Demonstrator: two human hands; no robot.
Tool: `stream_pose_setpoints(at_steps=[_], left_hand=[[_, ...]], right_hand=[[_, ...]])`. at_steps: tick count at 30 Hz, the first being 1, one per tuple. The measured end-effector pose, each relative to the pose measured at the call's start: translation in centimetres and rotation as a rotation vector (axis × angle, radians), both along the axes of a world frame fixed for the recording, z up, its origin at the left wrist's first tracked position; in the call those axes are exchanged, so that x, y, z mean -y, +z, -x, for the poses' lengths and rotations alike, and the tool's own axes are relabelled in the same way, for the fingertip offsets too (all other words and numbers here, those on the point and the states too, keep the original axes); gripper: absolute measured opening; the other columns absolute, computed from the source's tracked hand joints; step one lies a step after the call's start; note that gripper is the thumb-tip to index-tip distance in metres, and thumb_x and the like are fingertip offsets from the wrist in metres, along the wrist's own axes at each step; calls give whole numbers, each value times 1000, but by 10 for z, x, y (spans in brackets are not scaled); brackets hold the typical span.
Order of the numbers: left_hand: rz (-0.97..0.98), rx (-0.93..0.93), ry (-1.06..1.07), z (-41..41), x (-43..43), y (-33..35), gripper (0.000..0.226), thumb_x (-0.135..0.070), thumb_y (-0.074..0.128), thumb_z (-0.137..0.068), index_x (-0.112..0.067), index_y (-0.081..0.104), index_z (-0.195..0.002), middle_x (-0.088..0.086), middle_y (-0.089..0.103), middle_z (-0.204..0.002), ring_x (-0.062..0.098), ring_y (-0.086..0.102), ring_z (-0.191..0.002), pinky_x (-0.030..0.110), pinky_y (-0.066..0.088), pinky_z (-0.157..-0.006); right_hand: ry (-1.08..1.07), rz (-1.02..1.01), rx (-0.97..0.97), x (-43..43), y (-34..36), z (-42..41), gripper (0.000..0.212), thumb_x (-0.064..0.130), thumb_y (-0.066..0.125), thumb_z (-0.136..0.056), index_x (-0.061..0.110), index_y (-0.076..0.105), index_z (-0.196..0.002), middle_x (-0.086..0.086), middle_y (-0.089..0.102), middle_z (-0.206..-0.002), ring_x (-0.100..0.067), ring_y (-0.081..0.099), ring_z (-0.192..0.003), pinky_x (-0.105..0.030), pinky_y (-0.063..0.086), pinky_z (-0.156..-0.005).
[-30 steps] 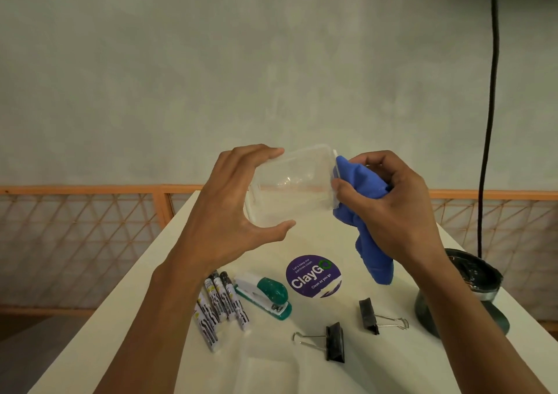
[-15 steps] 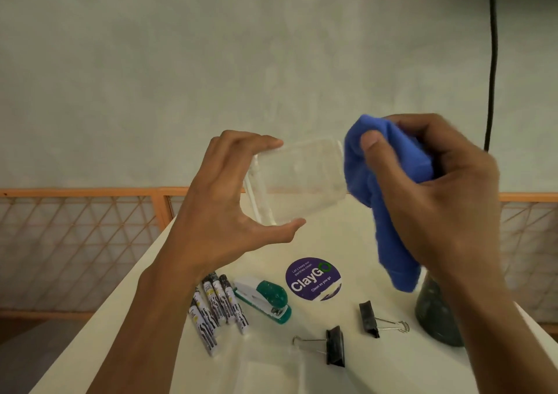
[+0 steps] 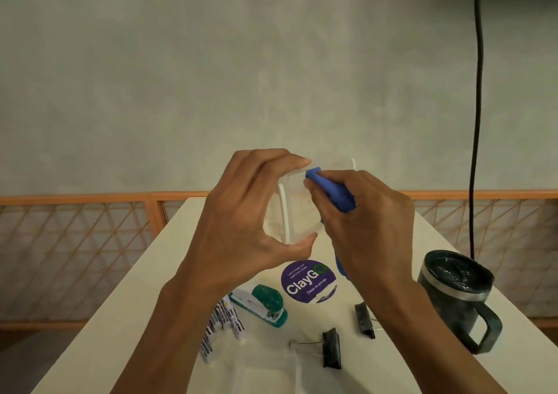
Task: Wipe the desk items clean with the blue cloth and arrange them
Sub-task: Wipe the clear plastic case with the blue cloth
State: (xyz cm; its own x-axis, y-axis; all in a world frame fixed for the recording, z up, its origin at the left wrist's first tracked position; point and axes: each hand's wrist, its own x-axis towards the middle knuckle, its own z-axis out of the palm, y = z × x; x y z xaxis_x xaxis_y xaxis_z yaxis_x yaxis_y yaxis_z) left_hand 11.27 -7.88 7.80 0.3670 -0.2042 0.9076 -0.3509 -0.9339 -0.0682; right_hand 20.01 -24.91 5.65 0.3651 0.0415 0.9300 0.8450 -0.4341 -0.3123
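A clear plastic container is held up above the white desk. My left hand grips it between fingertips on top and thumb below. My right hand grips the blue cloth and presses it against the container's side; a tail of cloth hangs below my palm. On the desk lie several markers, a green stapler and two black binder clips.
A dark mug with a handle stands at the desk's right edge. A round purple ClayGo sticker sits mid-desk. A clear lid or tray lies at the near edge. An orange mesh railing runs behind; a black cable hangs at right.
My right hand lifted the cloth away from the container, then came back down and left onto it. The container is turned more edge-on in my left hand.
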Motion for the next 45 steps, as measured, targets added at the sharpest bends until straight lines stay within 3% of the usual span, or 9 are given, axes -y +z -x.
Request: stream_pose_setpoints(at_steps=[6, 9, 15, 18, 27, 29, 32, 38, 45], left_hand=[[51, 32, 7, -1, -9, -2, 80, -49, 93, -76, 0, 68, -134, 10, 69, -133, 24, 65, -124, 29, 49, -111], [73, -30, -32, -3, -14, -6, 90, -57, 95, -72, 1, 67, -136, 11, 69, -136, 24, 65, -127, 30, 49, -113], [59, 12, -5, 3, -9, 0, 88, -54, 95, -71, 0, 67, -135, 10, 69, -134, 22, 65, -124, 29, 52, -110], [28, 33, 9, 2, -6, 0, 90, -56, 97, -70, -2, 67, -136, 10, 69, -136, 21, 64, -125, 25, 49, -112], [78, -69, -61, 1, -7, -1, 85, -46, 92, -71, -4, 65, -140, 6, 68, -137, 21, 66, -126, 35, 55, -107], [63, -98, -53, 2, -12, -1, 87, -48, 94, -72, -6, 65, -141, 5, 67, -139, 21, 66, -126, 35, 55, -107], [36, -118, -21, 6, -19, 2, 91, -54, 98, -71, -8, 64, -142, 4, 68, -140, 21, 66, -126, 31, 54, -108], [26, -166, -21, 11, -20, 5, 91, -52, 98, -71, -9, 63, -144, 2, 66, -141, 19, 64, -127, 30, 52, -107], [13, -99, 42, 19, -24, 12, 90, -49, 100, -70, -11, 64, -143, 3, 66, -140, 20, 62, -128, 31, 53, -103]], right_hand=[[222, 191, -70, 0, 8, 10, 34, 21, 74, -97, 17, 76, -131, 3, 74, -116, -9, 65, -96, -16, 53, -88], [263, 326, -38, -4, 8, 21, 41, 17, 82, -93, 22, 76, -133, 5, 70, -120, -10, 63, -103, -10, 50, -86], [20, 235, -8, 4, 11, 14, 25, 16, 81, -95, 14, 80, -120, -5, 63, -110, -18, 62, -77, -27, 52, -65], [-71, 155, -10, 4, 10, 11, 21, 22, 74, -100, 6, 79, -113, -8, 60, -103, -15, 53, -69, -26, 46, -61], [213, 340, 70, -4, 5, 12, 37, 13, 78, -98, 15, 74, -134, -6, 59, -124, -17, 59, -108, -17, 51, -85], [217, 412, 87, -2, 6, 10, 37, 10, 80, -95, 17, 75, -131, -5, 60, -128, -21, 61, -112, -27, 58, -87], [201, 534, 130, 5, 10, 3, 44, 3, 88, -87, 24, 79, -124, -6, 63, -131, -29, 63, -110, -44, 59, -81], [127, 684, 161, 9, 14, 5, 62, -7, 84, -78, 38, 79, -120, -2, 56, -134, -28, 52, -114, -46, 49, -83], [-77, 641, 66, 22, 17, 1, 65, -9, 83, -75, 32, 79, -125, -8, 51, -132, -31, 51, -111, -49, 49, -80]])
